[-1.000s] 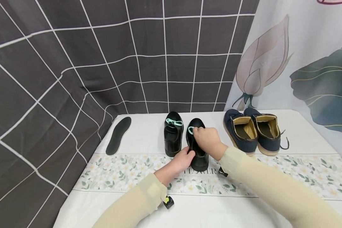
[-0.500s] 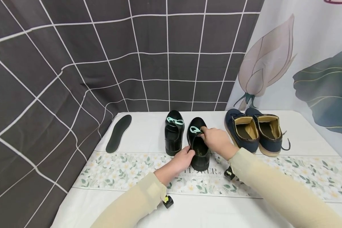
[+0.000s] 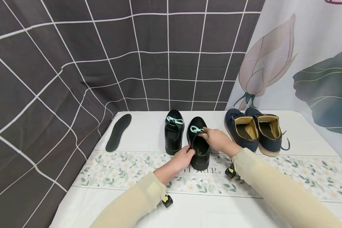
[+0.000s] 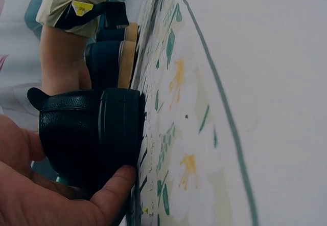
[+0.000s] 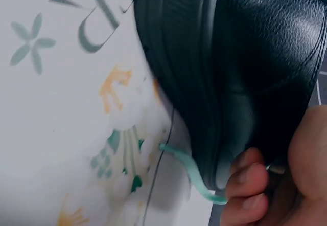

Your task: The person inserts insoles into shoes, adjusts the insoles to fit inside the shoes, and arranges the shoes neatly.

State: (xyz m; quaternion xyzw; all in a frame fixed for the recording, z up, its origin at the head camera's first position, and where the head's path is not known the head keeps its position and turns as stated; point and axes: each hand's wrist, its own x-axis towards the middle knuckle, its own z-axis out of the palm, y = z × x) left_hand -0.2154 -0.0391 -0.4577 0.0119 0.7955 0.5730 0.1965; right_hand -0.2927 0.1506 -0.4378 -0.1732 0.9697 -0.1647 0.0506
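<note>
A black leather shoe (image 3: 200, 163) with a mint-green lace bow (image 3: 196, 129) stands on the table, toe pointing away. My left hand (image 3: 183, 157) grips its left side, thumb over the opening's edge; in the left wrist view fingers sit around the heel (image 4: 120, 134). On the other side, my right hand (image 3: 218, 141) holds the upper's edge close by the lace, fingers curled in. A loose lace end (image 5: 189, 167) hangs past these fingers in the right wrist view. To the left stands the matching black shoe (image 3: 173, 144), its lace tied in a bow.
A black insole (image 3: 118, 133) lies at the table's left. Two navy shoes (image 3: 249, 145) with tan linings stand at the right, one lace trailing. A dark checked curtain (image 3: 182, 66) rises behind the white table cover (image 3: 211, 205) with its floral band.
My right hand has shifted right and slightly down from over the lace to the shoe opening's right edge, uncovering the bow. The left hand keeps its grip.
</note>
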